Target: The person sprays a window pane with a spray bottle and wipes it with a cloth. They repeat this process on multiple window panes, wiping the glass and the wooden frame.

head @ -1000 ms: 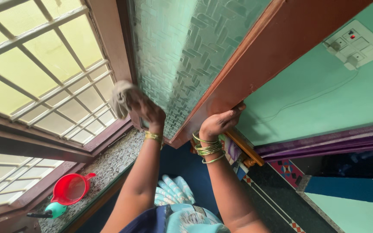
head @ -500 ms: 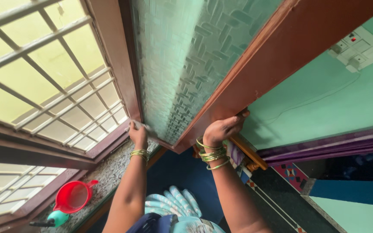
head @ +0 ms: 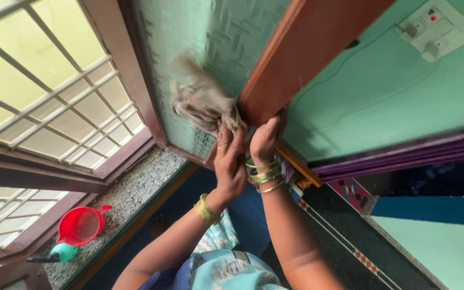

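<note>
The left hand (head: 229, 161) is closed on a crumpled grey-brown cloth (head: 202, 102), thumb and fingers pinching its lower folds, and presses it against the patterned frosted glass (head: 205, 32) of the open window shutter. The cloth lies at twelve o'clock from that hand, blurred, covering the lower part of the pane close to the wooden frame (head: 307, 48). The right hand (head: 267, 140), at three o'clock from the left and almost touching it, is wrapped round the frame's lower edge, fingers hidden behind the wood.

On the speckled stone sill (head: 135, 188), at eight o'clock from the hands and well apart, stand a red mug (head: 80, 225) and a small green spray bottle (head: 63, 251). A switchboard (head: 439, 29) is set in the green wall (head: 382, 96) at two o'clock.

Risks, as judged: the shutter hangs open and is steadied by one hand only; a hard push with the cloth could swing it and pinch the right fingers. The bangles (head: 264, 174) sit close to the frame and could scrape it. A loose fold of cloth could slip from the grip.
</note>
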